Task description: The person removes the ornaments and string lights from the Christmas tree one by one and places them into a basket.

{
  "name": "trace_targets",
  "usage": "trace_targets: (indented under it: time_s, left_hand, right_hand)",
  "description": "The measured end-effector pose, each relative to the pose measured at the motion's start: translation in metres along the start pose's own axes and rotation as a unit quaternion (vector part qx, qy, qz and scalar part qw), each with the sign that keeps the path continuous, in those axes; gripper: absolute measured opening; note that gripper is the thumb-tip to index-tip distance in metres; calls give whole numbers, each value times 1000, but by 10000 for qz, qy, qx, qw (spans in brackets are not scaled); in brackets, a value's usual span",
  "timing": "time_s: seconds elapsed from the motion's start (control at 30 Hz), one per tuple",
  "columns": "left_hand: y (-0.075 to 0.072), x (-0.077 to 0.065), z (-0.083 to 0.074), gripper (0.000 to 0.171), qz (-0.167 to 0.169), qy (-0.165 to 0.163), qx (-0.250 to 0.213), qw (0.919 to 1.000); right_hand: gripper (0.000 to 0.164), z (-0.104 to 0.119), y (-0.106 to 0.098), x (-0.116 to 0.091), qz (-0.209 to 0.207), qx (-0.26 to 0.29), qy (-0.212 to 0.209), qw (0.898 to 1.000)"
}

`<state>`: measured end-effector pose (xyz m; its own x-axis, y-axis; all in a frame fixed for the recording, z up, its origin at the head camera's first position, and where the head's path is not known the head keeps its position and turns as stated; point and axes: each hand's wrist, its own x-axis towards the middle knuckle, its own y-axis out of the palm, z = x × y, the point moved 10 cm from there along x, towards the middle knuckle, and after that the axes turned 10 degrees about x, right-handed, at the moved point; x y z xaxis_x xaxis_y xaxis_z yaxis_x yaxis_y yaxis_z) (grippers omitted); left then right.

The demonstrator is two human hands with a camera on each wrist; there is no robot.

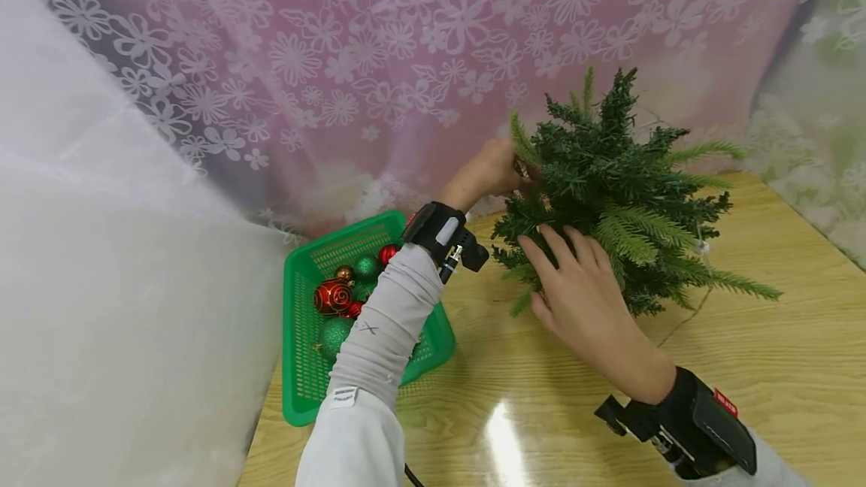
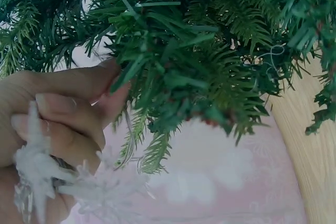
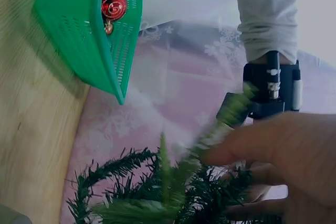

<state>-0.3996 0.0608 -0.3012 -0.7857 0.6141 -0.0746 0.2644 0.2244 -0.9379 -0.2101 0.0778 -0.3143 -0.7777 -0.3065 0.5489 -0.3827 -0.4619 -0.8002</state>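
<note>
A small artificial Christmas tree stands on the table at the right, its dark and light green branches spread out. At its left side my left hand reaches in behind the branches. In the left wrist view, that hand's curled fingers hold a string of clear snowflakes, with thumb and fingertip close against a branch. My right hand lies on the near branches, fingers spread and fairly straight. In the right wrist view, its fingers touch a blurred light green branch; some fingertips are hidden among the needles.
Left of the tree, a green plastic basket holds several ornaments, including a red bauble and a green bauble. My left forearm passes over it. A thin wire trails from the tree's right side. Behind hangs a pink flowered curtain.
</note>
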Motion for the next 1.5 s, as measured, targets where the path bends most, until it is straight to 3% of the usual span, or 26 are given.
trace_targets:
  time_s: [0.13, 0.3, 0.43, 0.6, 0.73, 0.87, 1.03, 1.23, 1.37, 1.5]
  left_hand:
    - [1, -4, 1, 19, 58, 236, 321, 9992]
    - [-8, -17, 11, 26, 46, 401, 326, 9987]
    - [-23, -31, 29, 30, -258, 384, -131, 9988]
    - [-33, -50, 51, 32, -526, 343, -742, 9953]
    - [-37, -67, 63, 34, -583, 287, -1055, 9923]
    - [-40, -81, 68, 36, -615, 324, -1268, 9895]
    - [-41, -96, 78, 36, -551, 398, -1627, 9843]
    - [-39, -113, 92, 32, -523, 263, -1962, 9788]
    - [-45, -124, 88, 29, -626, 375, -2279, 9710]
    - [-60, -138, 73, 28, -786, 716, -2624, 9591]
  right_hand:
    - [72, -5, 11, 4, 466, 102, 260, 9985]
    - [31, -14, 14, 2, 700, 732, 571, 9932]
    - [13, -21, 4, -3, 249, 1322, 517, 9896]
    - [21, -35, -18, -14, -583, 1752, 91, 9828]
    - [26, -57, -32, -26, -719, 1991, 100, 9773]
    - [27, -75, -41, -28, -444, 1887, 0, 9810]
    - [23, -92, -42, -14, 88, 1644, -201, 9862]
    - [18, -118, -33, -1, 722, 1320, 3, 9886]
    - [20, -131, -33, 5, 904, 1418, -115, 9857]
    - [23, -143, -35, 9, 1293, 1455, -150, 9808]
